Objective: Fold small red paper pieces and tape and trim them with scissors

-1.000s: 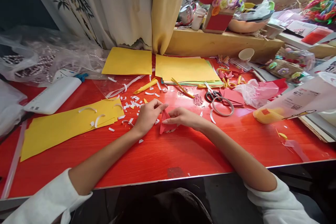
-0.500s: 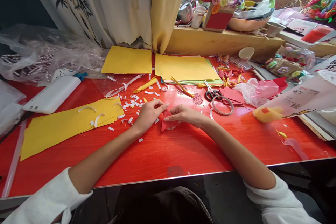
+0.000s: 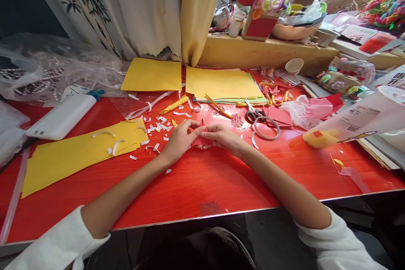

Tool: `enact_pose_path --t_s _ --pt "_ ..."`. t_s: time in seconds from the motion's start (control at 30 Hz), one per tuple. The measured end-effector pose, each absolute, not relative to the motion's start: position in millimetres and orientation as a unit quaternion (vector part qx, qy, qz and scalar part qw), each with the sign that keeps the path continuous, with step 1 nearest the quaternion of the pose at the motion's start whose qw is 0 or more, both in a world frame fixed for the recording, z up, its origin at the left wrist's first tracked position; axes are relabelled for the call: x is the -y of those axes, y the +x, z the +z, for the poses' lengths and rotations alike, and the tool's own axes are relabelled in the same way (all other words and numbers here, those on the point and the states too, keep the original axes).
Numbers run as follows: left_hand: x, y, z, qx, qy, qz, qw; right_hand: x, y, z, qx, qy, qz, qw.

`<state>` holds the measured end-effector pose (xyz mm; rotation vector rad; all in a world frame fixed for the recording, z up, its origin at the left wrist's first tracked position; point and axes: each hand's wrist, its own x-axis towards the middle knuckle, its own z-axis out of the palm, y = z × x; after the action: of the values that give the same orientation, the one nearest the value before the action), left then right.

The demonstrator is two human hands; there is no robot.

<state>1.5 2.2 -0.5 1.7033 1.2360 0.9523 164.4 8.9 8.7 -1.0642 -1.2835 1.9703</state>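
Note:
Between my two hands, over the middle of the red table (image 3: 240, 185), is a small folded piece of red paper (image 3: 199, 140). My left hand (image 3: 180, 140) pinches it from the left, thumb on top. From the right, my right hand (image 3: 221, 137) grips it between thumb and fingers. The fingers cover much of the paper, so its full shape is hidden. White paper scraps (image 3: 158, 127) lie scattered just beyond my left hand. Black-handled scissors (image 3: 253, 114) and a roll of tape (image 3: 266, 128) rest beyond my right hand.
Yellow paper strips (image 3: 79, 152) lie at left, beside a white box-like object (image 3: 61, 116). Yellow sheets (image 3: 152, 75) and a stack of paper (image 3: 221, 82) lie at the back. A tilted plastic cup (image 3: 354, 118) is at right, near red paper pieces (image 3: 278, 117).
Both hands have drawn closer together around the red paper, which has turned and is more covered by my fingers. The camera view has shifted slightly.

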Motion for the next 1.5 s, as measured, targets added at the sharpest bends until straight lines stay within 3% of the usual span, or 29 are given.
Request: enact_pose_path --t_s 0.43,0.63,1.07,1.5 --pt "3 1 1 -0.415 0.735 0.362 0.394 -14 167 9 0.409 -0.397 0.742 0.352" --pt "4 0 4 -0.397 0.776 0.369 0.322 -18 171 10 0.405 -0.393 0.732 0.383" --pt "-2 -12 -4 -0.393 0.882 0.251 0.069 -20 173 4 0.455 -0.377 0.747 0.305" --pt "-3 -11 -3 -0.394 0.863 0.280 0.150 -22 172 2 0.423 -0.390 0.747 0.333"
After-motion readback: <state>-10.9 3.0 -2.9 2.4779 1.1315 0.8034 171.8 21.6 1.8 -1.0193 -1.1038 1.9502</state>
